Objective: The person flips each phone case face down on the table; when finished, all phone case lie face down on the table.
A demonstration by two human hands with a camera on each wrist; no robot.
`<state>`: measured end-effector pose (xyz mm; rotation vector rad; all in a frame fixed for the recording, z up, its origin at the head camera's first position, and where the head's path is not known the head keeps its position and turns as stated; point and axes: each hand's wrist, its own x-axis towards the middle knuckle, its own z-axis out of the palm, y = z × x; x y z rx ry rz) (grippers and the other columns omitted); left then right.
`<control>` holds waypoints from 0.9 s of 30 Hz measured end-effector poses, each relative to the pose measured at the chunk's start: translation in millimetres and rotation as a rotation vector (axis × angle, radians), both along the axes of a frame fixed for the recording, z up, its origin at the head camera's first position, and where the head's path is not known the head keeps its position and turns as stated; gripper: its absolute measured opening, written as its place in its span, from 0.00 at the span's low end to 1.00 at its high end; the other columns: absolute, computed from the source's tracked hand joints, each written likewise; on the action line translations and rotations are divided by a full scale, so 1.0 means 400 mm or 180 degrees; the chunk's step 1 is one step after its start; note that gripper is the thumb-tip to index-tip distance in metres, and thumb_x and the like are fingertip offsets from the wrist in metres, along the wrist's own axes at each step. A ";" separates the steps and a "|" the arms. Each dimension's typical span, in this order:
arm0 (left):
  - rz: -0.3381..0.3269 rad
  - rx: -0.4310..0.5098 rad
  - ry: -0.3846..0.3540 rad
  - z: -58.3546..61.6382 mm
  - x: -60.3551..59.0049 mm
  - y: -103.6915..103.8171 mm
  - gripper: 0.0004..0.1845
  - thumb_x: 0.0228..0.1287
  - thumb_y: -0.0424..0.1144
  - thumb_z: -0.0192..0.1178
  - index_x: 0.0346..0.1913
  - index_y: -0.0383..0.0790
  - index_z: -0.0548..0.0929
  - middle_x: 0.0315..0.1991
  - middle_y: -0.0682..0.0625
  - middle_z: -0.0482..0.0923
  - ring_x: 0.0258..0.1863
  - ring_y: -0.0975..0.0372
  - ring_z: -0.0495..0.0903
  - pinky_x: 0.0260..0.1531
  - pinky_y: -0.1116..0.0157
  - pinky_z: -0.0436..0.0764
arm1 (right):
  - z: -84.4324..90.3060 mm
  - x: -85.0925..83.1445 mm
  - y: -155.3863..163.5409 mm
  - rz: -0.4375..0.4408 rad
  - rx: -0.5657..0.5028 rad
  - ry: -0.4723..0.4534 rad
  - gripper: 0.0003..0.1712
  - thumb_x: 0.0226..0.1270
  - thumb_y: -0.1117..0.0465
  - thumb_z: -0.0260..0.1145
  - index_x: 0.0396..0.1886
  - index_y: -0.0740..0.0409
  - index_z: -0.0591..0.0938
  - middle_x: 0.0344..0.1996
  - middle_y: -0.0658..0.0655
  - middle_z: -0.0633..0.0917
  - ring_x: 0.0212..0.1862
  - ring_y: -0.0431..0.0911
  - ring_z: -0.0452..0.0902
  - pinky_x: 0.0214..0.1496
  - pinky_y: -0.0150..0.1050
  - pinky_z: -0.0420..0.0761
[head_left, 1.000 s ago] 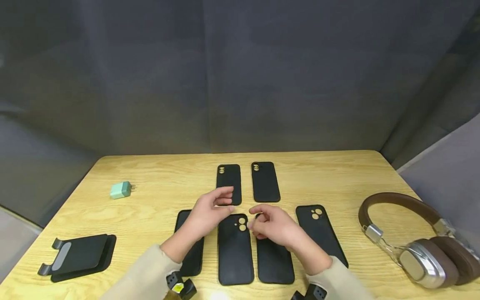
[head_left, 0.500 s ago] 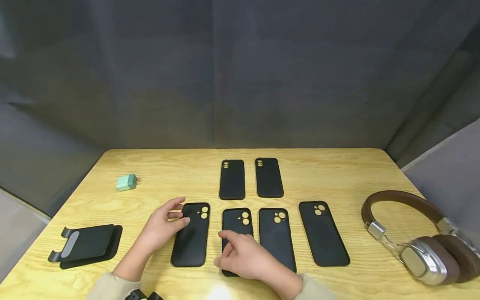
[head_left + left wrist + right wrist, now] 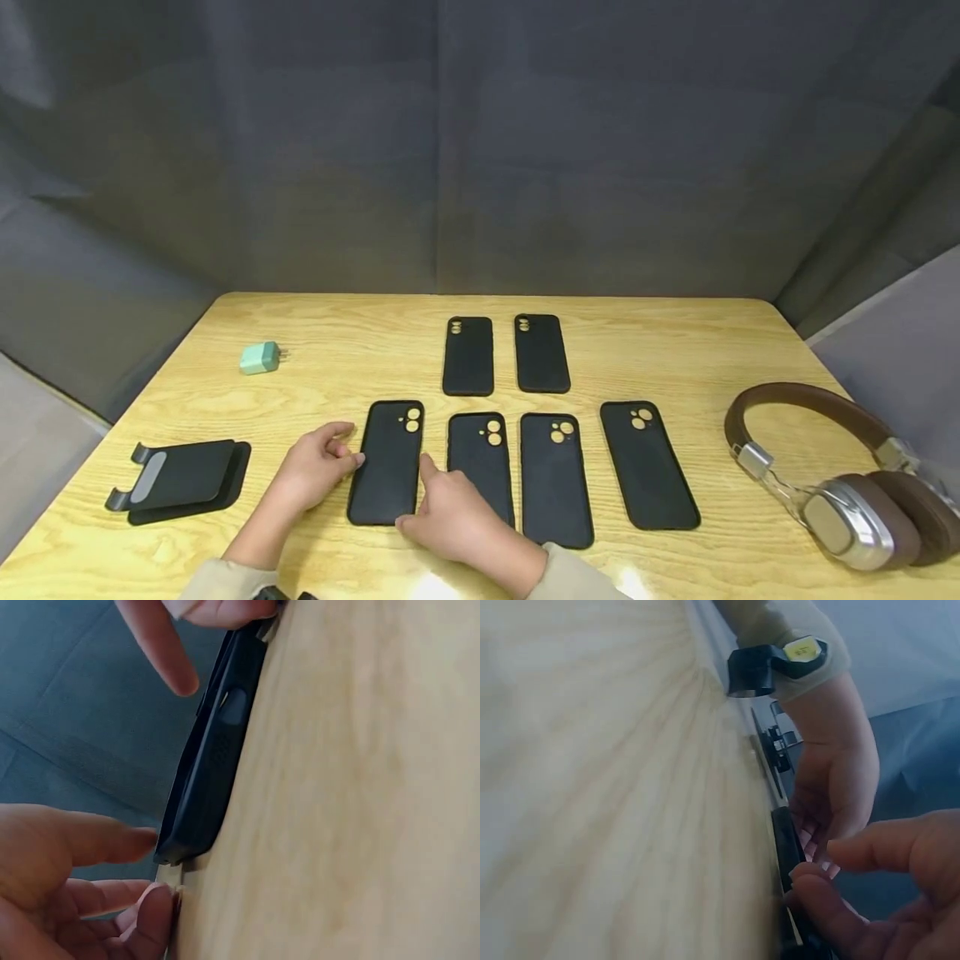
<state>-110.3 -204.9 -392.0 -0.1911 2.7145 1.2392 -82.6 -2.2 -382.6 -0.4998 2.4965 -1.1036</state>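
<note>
The leftmost phone case (image 3: pixel 388 463) of the near row lies flat on the table (image 3: pixel 337 367), its long axis running away from the person, camera cutouts at the far end. It sits squarely between the two hands. The left hand (image 3: pixel 311 467) is at its left long edge, fingers loosely extended with the tips touching the edge about midway along; the left wrist view shows a fingertip (image 3: pixel 142 838) against the case (image 3: pixel 210 765) rim, with nothing closed round it. The right hand (image 3: pixel 450 517) comes in from the right, near corner, forefinger laid against the right long edge and thumb at the near end. It appears to press rather than pinch, though the right wrist view is too blurred to be sure. So the case is flanked across its short axis, both hands about equally close, the left a little farther up its length.

Just right of it lie three more black cases (image 3: pixel 555 479) side by side, parallel, the nearest partly under the right hand. Two further cases (image 3: pixel 504 353) lie in a far row. A green charger (image 3: pixel 259 357) sits far left, a black phone stand (image 3: pixel 180 479) near left, and brown headphones (image 3: pixel 825 475) at the right edge.
</note>
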 end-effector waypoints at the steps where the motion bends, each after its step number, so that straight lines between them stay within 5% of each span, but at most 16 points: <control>1: -0.0010 -0.0031 -0.0010 0.000 0.000 0.001 0.25 0.58 0.34 0.61 0.59 0.30 0.71 0.27 0.49 0.74 0.24 0.61 0.70 0.26 0.66 0.69 | 0.000 0.000 -0.006 -0.0028 0.0043 0.0020 0.47 0.52 0.57 0.68 0.65 0.77 0.58 0.11 0.46 0.76 0.16 0.36 0.70 0.22 0.31 0.71; 10: -0.0039 -0.0241 -0.0040 0.002 -0.008 0.013 0.26 0.57 0.36 0.61 0.60 0.33 0.72 0.22 0.51 0.73 0.18 0.61 0.68 0.22 0.66 0.66 | -0.015 -0.004 -0.039 -0.0189 -0.0107 -0.0458 0.45 0.60 0.62 0.65 0.68 0.77 0.51 0.07 0.49 0.77 0.09 0.42 0.72 0.17 0.33 0.71; 19: -0.0064 -0.0355 -0.0008 -0.003 -0.012 0.019 0.25 0.56 0.35 0.62 0.58 0.35 0.73 0.21 0.52 0.73 0.19 0.62 0.69 0.23 0.66 0.66 | -0.025 -0.012 -0.043 -0.0271 -0.0425 -0.0596 0.40 0.63 0.66 0.59 0.68 0.77 0.50 0.06 0.52 0.77 0.09 0.42 0.74 0.14 0.34 0.74; 27: -0.0147 -0.0333 0.0100 0.004 -0.016 0.021 0.23 0.54 0.29 0.60 0.56 0.31 0.74 0.25 0.50 0.74 0.23 0.62 0.70 0.25 0.66 0.69 | -0.029 -0.011 -0.043 -0.0396 -0.0650 -0.0639 0.40 0.57 0.74 0.56 0.68 0.75 0.51 0.06 0.53 0.77 0.08 0.41 0.73 0.12 0.35 0.75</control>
